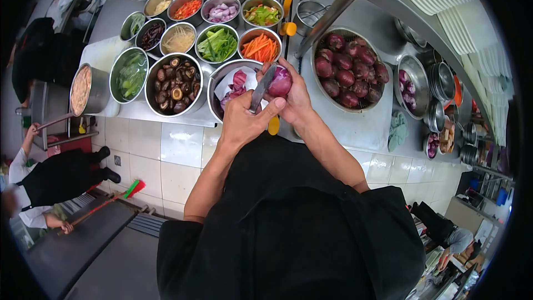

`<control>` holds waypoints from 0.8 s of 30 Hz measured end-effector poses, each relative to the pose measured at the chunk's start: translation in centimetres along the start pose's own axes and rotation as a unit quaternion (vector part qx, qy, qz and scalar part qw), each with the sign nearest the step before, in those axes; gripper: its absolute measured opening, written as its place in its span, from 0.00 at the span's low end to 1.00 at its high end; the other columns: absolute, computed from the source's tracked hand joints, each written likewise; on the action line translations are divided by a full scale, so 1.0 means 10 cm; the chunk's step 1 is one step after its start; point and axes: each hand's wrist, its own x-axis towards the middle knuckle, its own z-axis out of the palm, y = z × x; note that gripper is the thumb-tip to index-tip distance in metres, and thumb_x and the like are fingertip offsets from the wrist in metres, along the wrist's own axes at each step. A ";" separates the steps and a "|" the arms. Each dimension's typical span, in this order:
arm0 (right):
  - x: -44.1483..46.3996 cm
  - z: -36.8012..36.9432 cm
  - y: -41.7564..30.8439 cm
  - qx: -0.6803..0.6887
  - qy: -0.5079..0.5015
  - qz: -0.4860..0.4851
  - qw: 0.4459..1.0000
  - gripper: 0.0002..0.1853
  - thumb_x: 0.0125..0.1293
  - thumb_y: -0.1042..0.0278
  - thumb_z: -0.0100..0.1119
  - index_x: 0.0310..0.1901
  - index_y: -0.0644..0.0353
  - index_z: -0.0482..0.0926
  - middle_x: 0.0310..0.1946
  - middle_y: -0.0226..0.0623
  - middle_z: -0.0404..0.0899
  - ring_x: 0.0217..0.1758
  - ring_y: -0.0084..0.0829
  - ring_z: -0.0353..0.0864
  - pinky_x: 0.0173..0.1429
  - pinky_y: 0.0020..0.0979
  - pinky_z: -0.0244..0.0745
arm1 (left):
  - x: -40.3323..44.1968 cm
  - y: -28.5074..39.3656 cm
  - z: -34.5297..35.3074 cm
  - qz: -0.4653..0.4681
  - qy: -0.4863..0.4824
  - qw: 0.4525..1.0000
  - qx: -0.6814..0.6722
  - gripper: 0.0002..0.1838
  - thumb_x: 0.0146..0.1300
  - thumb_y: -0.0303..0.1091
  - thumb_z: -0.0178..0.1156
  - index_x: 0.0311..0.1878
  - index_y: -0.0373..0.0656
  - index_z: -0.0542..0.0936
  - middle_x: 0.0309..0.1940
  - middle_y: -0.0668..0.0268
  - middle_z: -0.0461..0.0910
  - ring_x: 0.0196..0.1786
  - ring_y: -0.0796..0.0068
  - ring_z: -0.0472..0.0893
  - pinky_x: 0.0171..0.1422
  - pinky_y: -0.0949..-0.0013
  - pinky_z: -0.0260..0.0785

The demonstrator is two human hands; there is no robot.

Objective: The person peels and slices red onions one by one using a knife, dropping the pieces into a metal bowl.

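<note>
My left hand (244,119) is closed around the handle of a knife (262,89), its thumb reaching toward the onion. The blade lies against a red onion (280,82), which my right hand (297,97) cups from the far side. Part of the onion is hidden behind the blade and fingers. Just left of the knife sits a steel bowl (211,95) with purple onion skins (236,84) on a white lining. To the right, a large round colander (317,91) is heaped with whole red onions (345,78).
Steel pots of cut vegetables fill the counter ahead, including carrot strips (260,48) and mushrooms (175,86). A slanted metal post (327,22) supports a shelf with stacked white plates (472,28). A bowl of onion pieces (412,86) stands at right. A person with a broom (91,211) is at left.
</note>
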 end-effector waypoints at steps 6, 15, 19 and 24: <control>0.00 -0.02 0.03 -0.020 -0.044 -0.014 0.999 0.20 0.72 0.49 0.47 0.38 0.61 0.74 0.30 0.35 0.73 0.36 0.29 0.74 0.43 0.30 0.72 | -0.01 0.04 -0.05 -0.018 -0.033 0.999 0.034 0.30 0.58 0.58 0.67 0.39 0.34 0.83 0.25 0.64 0.82 0.31 0.79 0.78 0.38 0.71 0.71; -0.03 0.00 0.07 -0.107 -0.087 -0.067 0.988 0.20 0.74 0.51 0.43 0.37 0.62 0.72 0.31 0.36 0.72 0.37 0.30 0.72 0.44 0.29 0.70 | 0.00 0.10 -0.01 0.017 0.015 1.000 -0.011 0.33 0.59 0.60 0.65 0.22 0.33 0.78 0.12 0.62 0.73 0.19 0.78 0.72 0.25 0.67 0.66; -0.02 -0.03 0.08 -0.137 -0.108 -0.095 0.980 0.20 0.75 0.51 0.42 0.36 0.62 0.72 0.31 0.36 0.71 0.38 0.29 0.72 0.45 0.30 0.69 | 0.01 0.08 -0.04 0.007 -0.001 1.000 -0.012 0.36 0.63 0.63 0.60 0.21 0.32 0.77 0.11 0.63 0.69 0.19 0.79 0.68 0.24 0.66 0.63; -0.04 0.00 0.07 -0.138 -0.127 -0.106 0.977 0.21 0.75 0.51 0.41 0.36 0.62 0.72 0.31 0.35 0.71 0.38 0.29 0.71 0.45 0.30 0.68 | -0.01 0.06 -0.05 -0.029 -0.027 0.999 -0.032 0.37 0.66 0.63 0.56 0.21 0.31 0.76 0.11 0.65 0.66 0.20 0.81 0.65 0.23 0.67 0.60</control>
